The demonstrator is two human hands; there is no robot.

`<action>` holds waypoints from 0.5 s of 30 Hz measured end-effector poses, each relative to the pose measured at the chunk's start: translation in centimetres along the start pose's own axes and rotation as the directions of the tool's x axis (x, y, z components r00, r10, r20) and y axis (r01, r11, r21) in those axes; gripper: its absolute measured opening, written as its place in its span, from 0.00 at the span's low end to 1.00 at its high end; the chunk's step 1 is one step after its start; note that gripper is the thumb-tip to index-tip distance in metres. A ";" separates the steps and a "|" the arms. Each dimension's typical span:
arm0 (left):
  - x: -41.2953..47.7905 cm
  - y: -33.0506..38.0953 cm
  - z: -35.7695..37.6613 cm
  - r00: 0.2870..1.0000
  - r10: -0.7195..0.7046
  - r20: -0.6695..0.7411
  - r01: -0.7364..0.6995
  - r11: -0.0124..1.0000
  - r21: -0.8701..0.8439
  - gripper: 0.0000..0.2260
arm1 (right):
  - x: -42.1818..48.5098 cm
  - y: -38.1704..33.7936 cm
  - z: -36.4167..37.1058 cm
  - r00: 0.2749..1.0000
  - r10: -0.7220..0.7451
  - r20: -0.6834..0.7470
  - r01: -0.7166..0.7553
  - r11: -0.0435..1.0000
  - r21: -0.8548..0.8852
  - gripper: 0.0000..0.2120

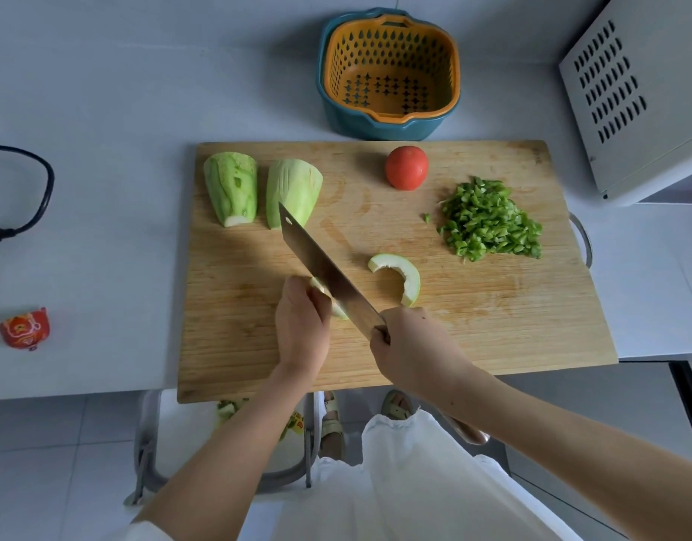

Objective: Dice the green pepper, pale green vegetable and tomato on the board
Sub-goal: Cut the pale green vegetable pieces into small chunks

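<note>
Head view is showing the left hand (303, 322) curling its fingers over a small pale green vegetable piece (339, 311) and holding it down on the wooden cutting board (492, 314). The right hand (410, 345) is wrapping tightly round the handle of a cleaver (328, 271). The blade is slanting away to the far left, and its edge is sitting on the held piece just beside the left fingers.

Just right of the blade, a curved slice (401, 277) of the same vegetable is lying flat. Two large peeled chunks (231, 187) are resting side by side at the board's far left corner, and the cleaver's tip is pointing toward them. A whole tomato (406, 167) is sitting near the far edge. A heap of diced green pepper (488, 220) is lying to the right.

The board is covering much of a pale grey desk (102, 150), with its near edge hanging over the front. Beyond it an orange strainer basket (389, 68) is nesting in a teal basin. A white vented appliance (640, 91) is standing at the far right. A black cable (36, 197) and a small red ornament (24, 328) are lying at the left. Below the desk, a bin (180, 435) with scraps is standing on a grey tiled floor (44, 462).
</note>
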State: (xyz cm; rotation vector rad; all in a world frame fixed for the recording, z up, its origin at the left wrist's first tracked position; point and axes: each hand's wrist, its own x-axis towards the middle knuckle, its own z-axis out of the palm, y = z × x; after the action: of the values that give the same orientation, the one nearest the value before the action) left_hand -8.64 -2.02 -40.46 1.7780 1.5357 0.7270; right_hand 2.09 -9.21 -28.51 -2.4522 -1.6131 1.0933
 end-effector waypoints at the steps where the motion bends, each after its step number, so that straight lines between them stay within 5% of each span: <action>1: 0.0 -0.1 0.0 1.000 0.009 0.004 -0.009 1.000 0.002 0.06 | 0.1 0.0 0.0 1.000 0.005 0.007 -0.005 1.000 -0.004 0.17; 15: 0.0 -0.1 0.1 0.994 0.105 -0.021 -0.106 0.994 -0.026 0.08 | 2.1 0.0 1.7 0.998 0.049 -0.037 -0.045 0.993 0.107 0.14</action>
State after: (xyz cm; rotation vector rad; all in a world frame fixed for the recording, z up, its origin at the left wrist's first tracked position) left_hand -8.65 -2.05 -40.65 1.8479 1.4462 0.8154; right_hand 1.62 -8.15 -30.96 -2.4399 -1.4540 1.0992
